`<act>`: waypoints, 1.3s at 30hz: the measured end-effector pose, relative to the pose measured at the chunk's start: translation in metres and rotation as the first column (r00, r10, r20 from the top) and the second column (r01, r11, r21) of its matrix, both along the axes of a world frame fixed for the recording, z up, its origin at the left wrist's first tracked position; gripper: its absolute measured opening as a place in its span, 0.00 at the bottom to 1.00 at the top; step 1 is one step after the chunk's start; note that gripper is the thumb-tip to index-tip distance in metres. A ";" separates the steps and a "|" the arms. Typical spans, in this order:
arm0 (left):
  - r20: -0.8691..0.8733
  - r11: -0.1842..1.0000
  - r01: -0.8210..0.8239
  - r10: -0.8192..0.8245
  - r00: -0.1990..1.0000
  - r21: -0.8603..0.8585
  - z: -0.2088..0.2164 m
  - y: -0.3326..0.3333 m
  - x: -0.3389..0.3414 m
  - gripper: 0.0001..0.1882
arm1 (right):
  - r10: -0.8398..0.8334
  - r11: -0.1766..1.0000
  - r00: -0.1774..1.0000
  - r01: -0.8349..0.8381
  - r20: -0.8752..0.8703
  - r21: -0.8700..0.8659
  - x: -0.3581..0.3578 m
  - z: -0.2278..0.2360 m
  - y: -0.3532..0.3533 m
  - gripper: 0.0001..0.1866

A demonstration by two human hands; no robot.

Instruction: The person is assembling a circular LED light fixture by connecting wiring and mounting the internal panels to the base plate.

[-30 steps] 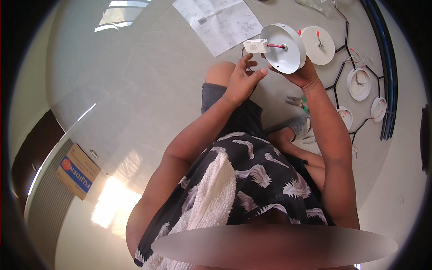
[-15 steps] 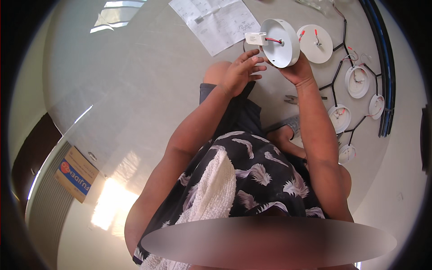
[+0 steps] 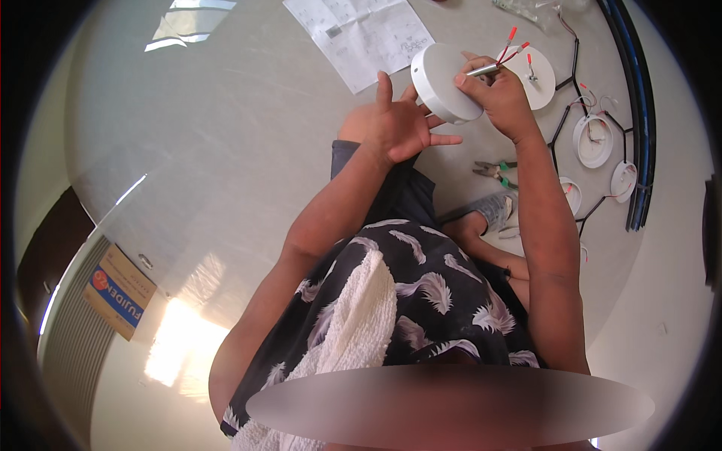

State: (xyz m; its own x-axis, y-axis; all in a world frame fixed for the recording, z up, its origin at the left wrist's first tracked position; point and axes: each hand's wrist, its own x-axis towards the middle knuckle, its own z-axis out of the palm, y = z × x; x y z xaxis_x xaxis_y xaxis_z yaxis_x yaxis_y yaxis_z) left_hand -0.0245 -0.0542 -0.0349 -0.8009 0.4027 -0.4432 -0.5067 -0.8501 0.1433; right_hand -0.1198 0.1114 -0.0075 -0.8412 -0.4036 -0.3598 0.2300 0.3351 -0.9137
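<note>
A round white lamp housing [image 3: 448,84] is tilted in the air, its flat outer face turned toward me. From its centre sticks a short metal tube [image 3: 482,70] with red-tipped wires [image 3: 514,52] coming out of its end. My right hand [image 3: 505,98] grips the housing by this tube between thumb and fingers. My left hand [image 3: 398,129] is open at the lower left of the housing, palm up and fingers spread, some fingertips partly hidden behind the rim. The housing's hollow side is out of sight.
Behind my right hand lies a white disc [image 3: 543,86] with red-tipped wires. A black branching lamp frame [image 3: 558,139] with several white round cups [image 3: 593,141] spreads at right, beside dark tubes [image 3: 645,150]. Green-handled pliers [image 3: 496,173], an instruction sheet [image 3: 368,37] and a cardboard box [image 3: 120,292] lie around.
The housing has been turned over: its hollow side with the white connector block faced me before, now its outer face and tube do. My right hand moved from its underside to the tube.
</note>
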 end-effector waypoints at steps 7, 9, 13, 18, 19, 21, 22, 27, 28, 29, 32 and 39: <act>-0.019 0.966 -0.028 0.034 0.999 0.257 -0.003 0.012 -0.017 0.56 | 0.046 0.981 0.998 -0.037 -0.039 0.188 0.008 0.013 0.000 0.15; -0.004 0.975 -0.020 0.022 1.000 0.220 -0.001 0.016 -0.023 0.57 | 0.046 0.982 0.997 -0.032 -0.069 0.185 0.011 0.013 0.003 0.15; 0.006 0.962 -0.019 0.018 1.000 0.271 -0.006 0.018 -0.035 0.58 | 0.032 0.981 0.941 0.035 -0.337 0.191 0.015 0.003 0.000 0.16; -0.019 0.921 -0.011 0.020 1.000 0.390 -0.025 0.017 -0.042 0.54 | -0.020 0.984 0.952 0.074 -0.305 0.165 0.013 0.009 -0.005 0.14; -0.010 0.885 -0.014 0.021 1.000 0.466 -0.028 0.017 -0.044 0.51 | -0.023 0.985 0.958 0.071 -0.286 0.158 0.012 0.012 -0.005 0.14; -0.012 0.897 -0.006 0.013 1.000 0.442 -0.031 0.020 -0.046 0.48 | -0.019 0.980 0.940 0.085 -0.341 0.181 0.013 0.006 -0.001 0.14; -0.007 0.912 -0.004 0.008 1.000 0.410 -0.031 0.021 -0.045 0.45 | -0.011 0.976 0.921 0.095 -0.389 0.197 0.015 0.002 0.001 0.15; 0.024 0.953 0.003 -0.011 1.000 0.303 -0.030 0.023 -0.048 0.40 | -0.054 0.969 0.946 0.127 -0.318 0.214 0.018 -0.007 0.006 0.16; 0.018 0.959 0.010 -0.015 1.000 0.283 -0.031 0.023 -0.048 0.40 | -0.058 0.967 0.941 0.135 -0.332 0.214 0.019 -0.008 0.006 0.17; 0.019 0.958 0.011 -0.017 1.000 0.285 -0.031 0.023 -0.048 0.40 | -0.059 0.967 0.942 0.137 -0.331 0.216 0.019 -0.008 0.007 0.17; 0.014 0.937 0.003 -0.008 1.000 0.349 -0.034 0.023 -0.047 0.38 | -0.131 0.963 0.899 0.214 -0.417 0.160 0.021 -0.002 0.007 0.17; 0.030 0.960 0.019 -0.028 0.999 0.281 -0.033 0.023 -0.049 0.36 | -0.299 0.951 0.927 0.308 -0.227 0.005 0.028 0.002 0.004 0.18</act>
